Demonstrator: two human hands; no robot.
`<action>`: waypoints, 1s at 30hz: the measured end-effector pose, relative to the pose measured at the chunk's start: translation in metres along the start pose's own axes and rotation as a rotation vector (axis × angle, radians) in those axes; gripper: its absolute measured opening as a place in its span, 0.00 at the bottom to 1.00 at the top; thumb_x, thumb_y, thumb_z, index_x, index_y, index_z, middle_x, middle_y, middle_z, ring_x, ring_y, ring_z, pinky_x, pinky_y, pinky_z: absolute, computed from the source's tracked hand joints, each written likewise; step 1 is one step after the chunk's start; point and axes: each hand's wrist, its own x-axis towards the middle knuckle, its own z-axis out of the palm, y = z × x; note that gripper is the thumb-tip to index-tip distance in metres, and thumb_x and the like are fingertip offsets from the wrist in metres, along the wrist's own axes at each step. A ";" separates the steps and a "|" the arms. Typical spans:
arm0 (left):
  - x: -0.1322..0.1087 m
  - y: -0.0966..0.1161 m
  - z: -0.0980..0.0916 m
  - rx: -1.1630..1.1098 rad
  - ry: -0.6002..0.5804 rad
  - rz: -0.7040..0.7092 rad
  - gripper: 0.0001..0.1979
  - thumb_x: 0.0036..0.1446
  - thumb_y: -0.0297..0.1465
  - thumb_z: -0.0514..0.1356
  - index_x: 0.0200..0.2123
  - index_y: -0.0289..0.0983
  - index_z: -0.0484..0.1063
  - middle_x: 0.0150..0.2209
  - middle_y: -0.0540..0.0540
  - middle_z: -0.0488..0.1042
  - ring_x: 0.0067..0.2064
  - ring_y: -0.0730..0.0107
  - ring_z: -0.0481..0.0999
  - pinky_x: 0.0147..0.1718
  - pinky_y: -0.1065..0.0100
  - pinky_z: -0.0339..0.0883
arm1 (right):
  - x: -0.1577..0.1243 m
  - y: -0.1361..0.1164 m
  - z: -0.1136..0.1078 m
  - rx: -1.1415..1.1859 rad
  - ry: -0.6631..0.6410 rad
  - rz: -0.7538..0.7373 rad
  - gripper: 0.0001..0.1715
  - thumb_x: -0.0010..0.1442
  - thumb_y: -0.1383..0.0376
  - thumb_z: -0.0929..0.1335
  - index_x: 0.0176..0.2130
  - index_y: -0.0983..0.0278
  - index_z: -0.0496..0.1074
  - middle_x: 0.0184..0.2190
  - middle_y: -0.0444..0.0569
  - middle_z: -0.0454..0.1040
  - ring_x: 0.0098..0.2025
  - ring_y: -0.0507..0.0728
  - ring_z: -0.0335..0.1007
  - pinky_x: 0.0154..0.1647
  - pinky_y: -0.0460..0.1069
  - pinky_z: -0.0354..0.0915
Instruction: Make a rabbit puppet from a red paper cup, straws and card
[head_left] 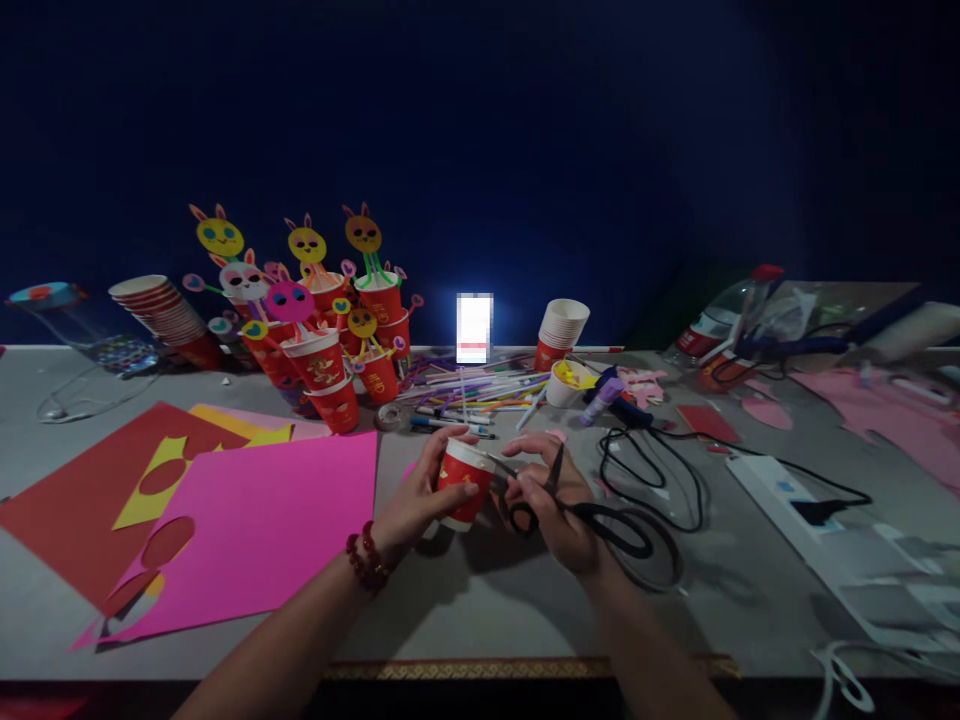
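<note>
My left hand is wrapped round a small red paper cup with a white rim, holding it on its side just above the grey table. A dark red bead bracelet sits on that wrist. My right hand grips black scissors, fingers through the handles, blades open. One blade tip touches the cup's rim on its right side. A shadow of both hands lies on the table beneath them.
Pink, red and yellow paper sheets with cut-out holes lie at left. Behind stand red cups with rabbit faces, cup stacks, coloured straws, a glowing phone. Right: glue gun, black cable, power strip, bottle.
</note>
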 end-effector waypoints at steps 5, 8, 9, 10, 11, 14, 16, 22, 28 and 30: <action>0.000 0.000 0.002 0.011 0.005 0.034 0.32 0.52 0.33 0.67 0.58 0.47 0.59 0.61 0.44 0.63 0.53 0.57 0.71 0.48 0.60 0.69 | 0.001 -0.002 0.005 -0.015 -0.018 -0.112 0.16 0.62 0.67 0.61 0.26 0.60 0.72 0.44 0.51 0.73 0.53 0.64 0.63 0.60 0.65 0.55; -0.001 -0.001 0.002 -0.010 0.004 0.028 0.31 0.52 0.33 0.66 0.58 0.47 0.59 0.60 0.44 0.63 0.53 0.57 0.71 0.47 0.60 0.70 | 0.002 -0.003 0.005 -0.030 -0.045 -0.167 0.14 0.61 0.67 0.62 0.26 0.60 0.72 0.47 0.51 0.72 0.54 0.64 0.62 0.61 0.65 0.54; -0.001 -0.002 0.002 -0.012 0.007 0.028 0.31 0.52 0.33 0.66 0.58 0.47 0.59 0.60 0.44 0.63 0.53 0.57 0.71 0.47 0.60 0.69 | 0.002 -0.003 0.005 -0.029 -0.047 -0.175 0.14 0.61 0.67 0.62 0.27 0.60 0.72 0.47 0.51 0.72 0.55 0.65 0.62 0.61 0.65 0.55; -0.001 -0.002 0.002 -0.010 0.007 0.029 0.31 0.52 0.33 0.66 0.58 0.47 0.59 0.61 0.44 0.63 0.53 0.56 0.70 0.48 0.60 0.69 | 0.002 -0.004 0.005 -0.024 -0.040 -0.174 0.15 0.61 0.67 0.61 0.27 0.60 0.73 0.47 0.51 0.72 0.55 0.65 0.62 0.61 0.65 0.55; -0.001 -0.002 0.002 -0.004 0.008 0.032 0.32 0.52 0.34 0.66 0.58 0.47 0.58 0.61 0.44 0.63 0.53 0.56 0.70 0.48 0.59 0.69 | 0.002 -0.004 0.004 -0.019 -0.025 -0.162 0.16 0.61 0.67 0.61 0.27 0.60 0.73 0.47 0.51 0.72 0.54 0.65 0.62 0.60 0.65 0.56; -0.001 0.001 0.003 0.045 0.007 0.061 0.32 0.53 0.35 0.66 0.59 0.47 0.58 0.61 0.44 0.63 0.54 0.55 0.70 0.49 0.58 0.69 | 0.001 -0.003 0.006 -0.026 0.029 -0.118 0.16 0.63 0.67 0.60 0.29 0.61 0.74 0.45 0.52 0.72 0.52 0.64 0.64 0.58 0.64 0.58; -0.002 0.003 0.005 0.128 0.017 0.103 0.32 0.53 0.35 0.66 0.58 0.46 0.58 0.60 0.43 0.64 0.55 0.56 0.69 0.52 0.57 0.67 | 0.000 -0.001 0.009 -0.055 0.058 -0.130 0.15 0.64 0.66 0.60 0.32 0.60 0.74 0.42 0.51 0.72 0.49 0.62 0.66 0.56 0.63 0.60; -0.003 -0.002 0.010 0.526 0.167 0.359 0.33 0.53 0.32 0.66 0.60 0.42 0.56 0.60 0.39 0.61 0.59 0.53 0.66 0.58 0.52 0.61 | -0.001 0.003 0.020 -0.110 0.121 -0.202 0.06 0.63 0.68 0.65 0.38 0.60 0.71 0.33 0.48 0.74 0.39 0.59 0.70 0.51 0.59 0.66; -0.004 -0.004 0.011 0.791 0.229 0.555 0.34 0.52 0.27 0.64 0.60 0.43 0.54 0.62 0.37 0.57 0.65 0.51 0.56 0.61 0.46 0.55 | -0.007 0.000 0.028 -0.125 0.092 -0.022 0.03 0.62 0.65 0.66 0.36 0.61 0.70 0.29 0.48 0.75 0.31 0.57 0.72 0.33 0.50 0.67; -0.006 -0.002 0.012 0.854 0.235 0.572 0.34 0.52 0.25 0.64 0.59 0.43 0.54 0.62 0.37 0.57 0.65 0.52 0.57 0.60 0.47 0.56 | -0.009 0.001 0.031 -0.134 0.112 0.009 0.02 0.61 0.65 0.66 0.37 0.61 0.70 0.29 0.46 0.75 0.30 0.56 0.72 0.32 0.49 0.66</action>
